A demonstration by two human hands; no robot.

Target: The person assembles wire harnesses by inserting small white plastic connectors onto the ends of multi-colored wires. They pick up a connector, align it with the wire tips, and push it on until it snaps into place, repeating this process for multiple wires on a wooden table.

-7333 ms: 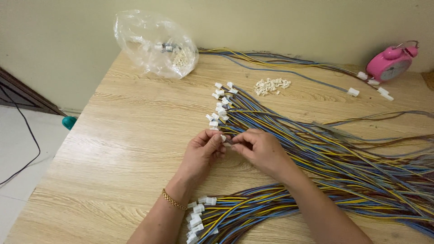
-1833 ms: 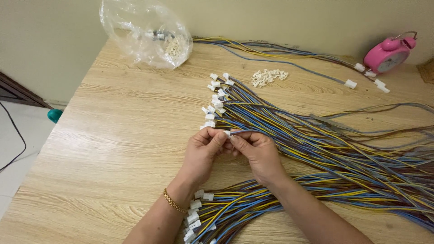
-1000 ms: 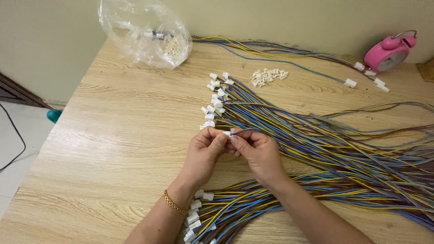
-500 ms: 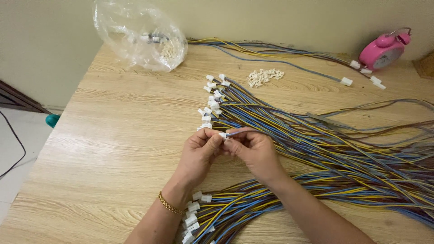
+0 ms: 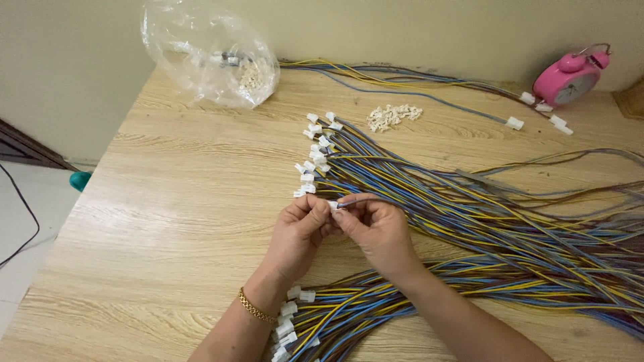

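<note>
My left hand and my right hand meet over the middle of the wooden table. The left fingertips pinch a small white plastic connector. The right fingers hold the thin wires that run into that connector. Just beyond the hands lies a fanned bundle of blue, yellow and brown wires with white connectors on their ends. A second bundle with white connectors lies under my forearms near the front edge.
A clear plastic bag holding small white parts sits at the back left. A little heap of loose white connectors lies behind the bundle. A pink alarm clock stands at the back right. More wires run along the wall.
The view has drifted slightly. Both hands stay together on the same connector and wires, with only small finger movements.
</note>
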